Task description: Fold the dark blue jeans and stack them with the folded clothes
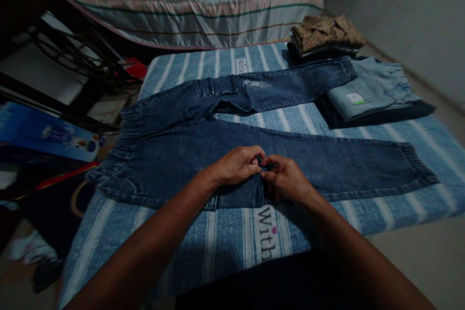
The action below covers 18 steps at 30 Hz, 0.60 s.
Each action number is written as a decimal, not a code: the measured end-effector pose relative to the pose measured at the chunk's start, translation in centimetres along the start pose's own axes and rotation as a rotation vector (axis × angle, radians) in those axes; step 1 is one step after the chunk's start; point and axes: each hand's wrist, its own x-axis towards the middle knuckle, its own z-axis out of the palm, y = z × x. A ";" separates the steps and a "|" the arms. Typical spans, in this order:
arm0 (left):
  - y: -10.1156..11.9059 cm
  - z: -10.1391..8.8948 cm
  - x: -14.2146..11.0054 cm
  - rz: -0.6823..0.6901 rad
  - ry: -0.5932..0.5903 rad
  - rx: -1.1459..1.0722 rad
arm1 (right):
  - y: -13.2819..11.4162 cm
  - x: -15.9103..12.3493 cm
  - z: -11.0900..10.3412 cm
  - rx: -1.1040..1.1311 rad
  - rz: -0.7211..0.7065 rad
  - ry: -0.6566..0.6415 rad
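A pair of dark blue denim jeans (174, 145) lies spread on the striped bedsheet, its gathered waistband at the left and its elasticated cuffs at the right. My left hand (241, 164) pinches the denim at the cargo pocket on the near leg. Right beside it, my right hand (285, 177) pinches the same spot, its fingertips almost meeting those of the left. What exactly lies between the fingertips is partly hidden. The far leg carries another cargo pocket (218, 86) and a pale distressed patch (257, 84).
Folded light blue jeans (370, 87) lie on dark folded cloth at the right, with a brown patterned garment (327, 34) stacked behind. A satin-covered bed (203, 14) stands beyond the striped bedsheet (210, 232). A blue box (47, 131) and a dark metal frame (69, 53) are left.
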 end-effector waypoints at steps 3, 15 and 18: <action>0.0 0.2 -0.2 -0.031 0.034 0.001 | -0.1 -0.2 0.0 0.006 -0.015 -0.016; -0.3 -0.4 -1.7 -0.079 0.014 -0.071 | 0.3 -0.1 0.0 -0.035 -0.066 -0.080; -0.3 -0.2 -1.8 -0.096 0.031 -0.121 | 0.2 0.1 -0.1 -0.128 -0.096 -0.084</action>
